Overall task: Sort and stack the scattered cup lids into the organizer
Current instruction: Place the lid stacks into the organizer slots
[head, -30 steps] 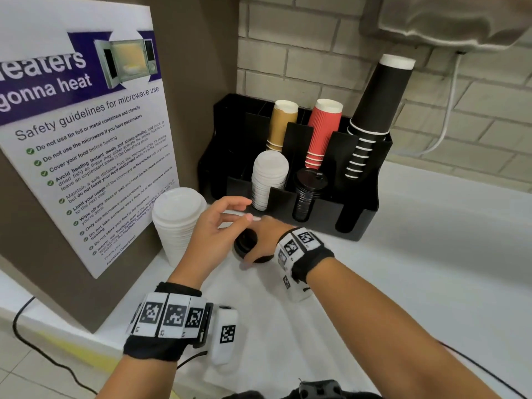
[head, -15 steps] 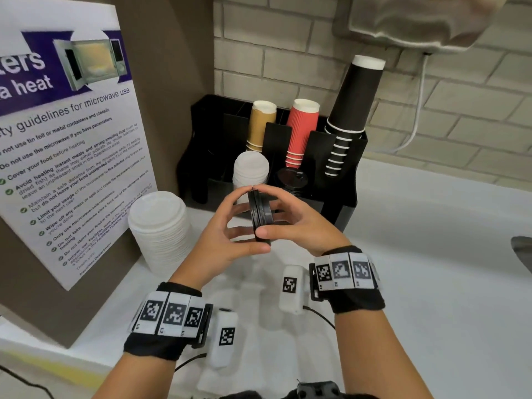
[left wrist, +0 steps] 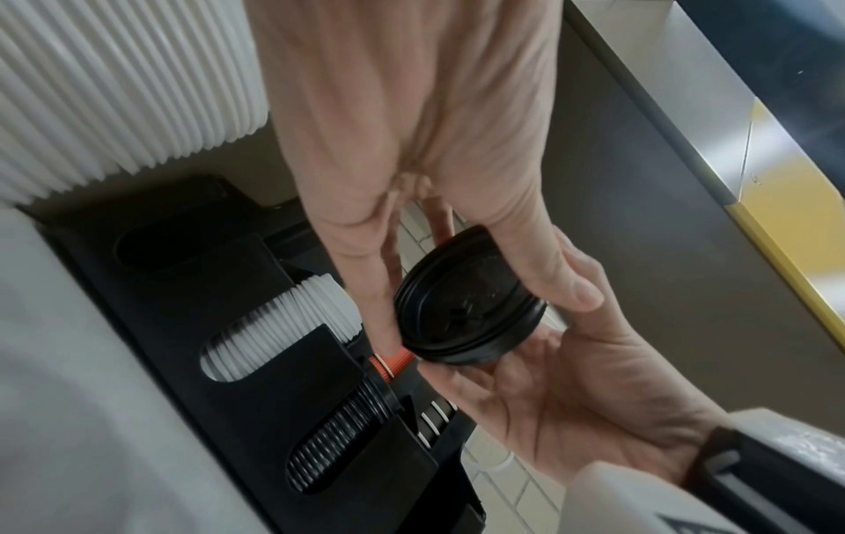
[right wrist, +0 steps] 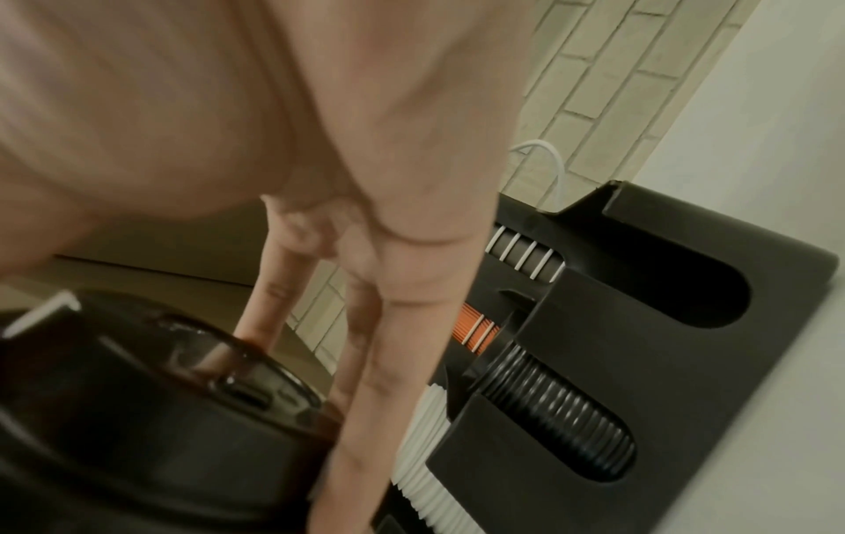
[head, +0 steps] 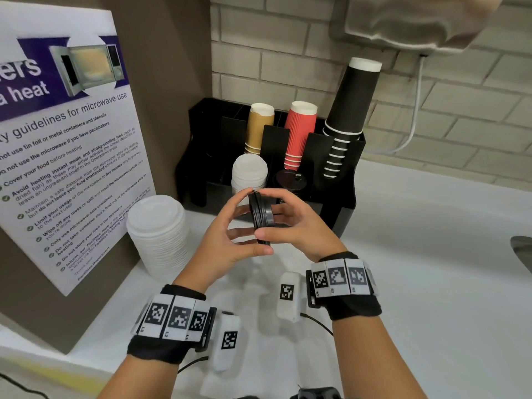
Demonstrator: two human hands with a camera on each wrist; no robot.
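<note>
Now the small stack of black lids (head: 261, 218) is lifted off the worktop (head: 431, 283) and stands on edge, pinched between the left hand (head: 230, 234) and right hand (head: 299, 226), just before the organizer (head: 345, 203); its black-lid slot (left wrist: 338, 444) should receive it next.

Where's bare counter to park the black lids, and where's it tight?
Free: the white counter right of the organizer, toward the metal edge. Also the strip before the wrists. Tight: between the loose white lid stack and the organizer, where both hands hold the black lids.
</note>
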